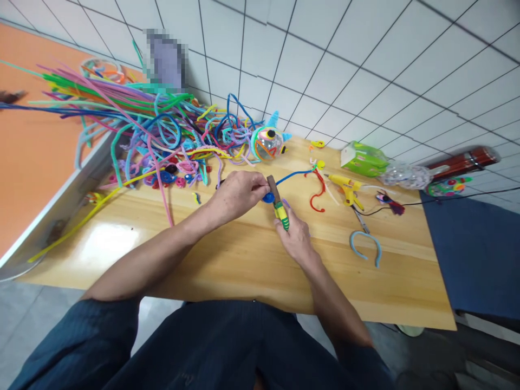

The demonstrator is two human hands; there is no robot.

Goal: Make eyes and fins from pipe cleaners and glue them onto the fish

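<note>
My left hand [239, 192] is closed in a pinch near the middle of the wooden table. At its fingertips is a round blue coil [268, 198], and a blue pipe cleaner [293, 174] runs off to the right from there. My right hand [296, 234] is wrapped round a hand tool [280, 208] with a yellow-and-green striped handle and a flat brownish head. That head reaches up beside my left fingertips, next to the coil. Its exact kind I cannot make out. A red curled pipe cleaner [319, 195] lies to the right of both hands.
A heap of coloured pipe cleaners [162, 127] covers the table's back left. Behind my hands stands a decorated clear ball [268, 145] with blue horns. To the right lie a yellow glue gun [346, 188], scissors [361, 220], a light-blue curved pipe cleaner [365, 235] and a green packet [363, 158].
</note>
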